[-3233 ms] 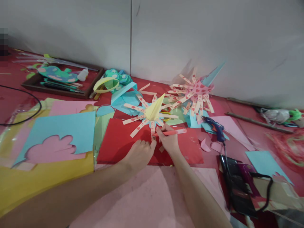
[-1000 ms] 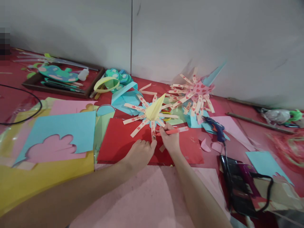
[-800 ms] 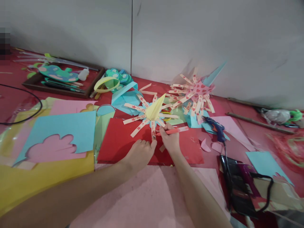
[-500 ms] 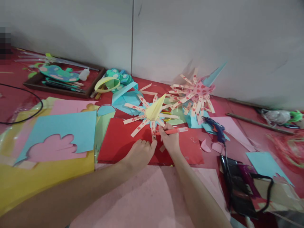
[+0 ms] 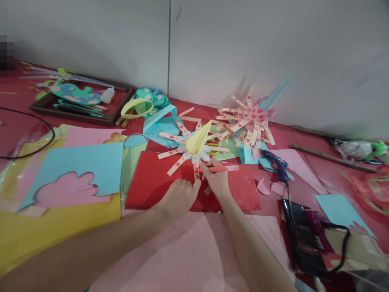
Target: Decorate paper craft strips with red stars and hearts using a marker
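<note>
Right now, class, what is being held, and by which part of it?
The slim red pen, gripped near its writing end by the fingers of the right hand; its clear end sticks out free.

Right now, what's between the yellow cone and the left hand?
A paper strip with red marks runs from the yellow cone to the left hand, over red paper. The head view shows it.

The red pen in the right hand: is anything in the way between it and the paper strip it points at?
Nothing visible is in the way. The red pen in the right hand reaches the lettered strip from the right. The left hand has a fingertip at the strip's near end, outside that path.
</note>
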`<control>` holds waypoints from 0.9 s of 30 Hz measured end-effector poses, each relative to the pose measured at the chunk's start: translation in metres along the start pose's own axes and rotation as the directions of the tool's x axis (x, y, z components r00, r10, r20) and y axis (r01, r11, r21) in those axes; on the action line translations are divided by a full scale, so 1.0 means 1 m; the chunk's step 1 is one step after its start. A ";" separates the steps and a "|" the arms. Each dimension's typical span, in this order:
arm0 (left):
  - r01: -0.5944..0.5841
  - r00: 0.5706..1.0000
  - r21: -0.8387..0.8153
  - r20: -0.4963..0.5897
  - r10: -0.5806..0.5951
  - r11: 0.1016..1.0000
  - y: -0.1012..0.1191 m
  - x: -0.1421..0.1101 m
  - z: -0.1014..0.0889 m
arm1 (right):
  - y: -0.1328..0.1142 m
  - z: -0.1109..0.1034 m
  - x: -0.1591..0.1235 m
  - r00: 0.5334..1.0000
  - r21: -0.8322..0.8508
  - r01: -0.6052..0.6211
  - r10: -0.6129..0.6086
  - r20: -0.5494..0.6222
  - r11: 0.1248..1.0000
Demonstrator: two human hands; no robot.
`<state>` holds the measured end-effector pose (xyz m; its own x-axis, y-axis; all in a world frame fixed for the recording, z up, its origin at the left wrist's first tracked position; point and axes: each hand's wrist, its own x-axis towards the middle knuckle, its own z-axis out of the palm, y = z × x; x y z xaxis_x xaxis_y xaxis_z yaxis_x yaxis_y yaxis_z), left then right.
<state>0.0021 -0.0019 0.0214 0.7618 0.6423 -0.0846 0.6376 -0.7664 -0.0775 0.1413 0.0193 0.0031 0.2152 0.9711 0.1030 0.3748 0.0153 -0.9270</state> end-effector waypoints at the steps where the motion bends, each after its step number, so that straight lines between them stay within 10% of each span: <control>1: -0.001 1.000 0.004 -0.003 0.001 1.000 0.000 0.000 0.000 | 0.000 0.000 0.000 1.000 0.004 0.000 0.000 0.002 1.000; 27: 0.026 0.998 -0.038 -0.049 -0.028 0.999 0.001 0.000 0.007 | -0.002 -0.003 0.001 0.994 -0.015 -0.026 0.024 -0.105 1.000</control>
<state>0.0018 -0.0024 0.0144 0.7482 0.6626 -0.0336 0.6613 -0.7489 -0.0417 0.1432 0.0195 0.0061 0.3178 0.9408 0.1179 0.3823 -0.0133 -0.9239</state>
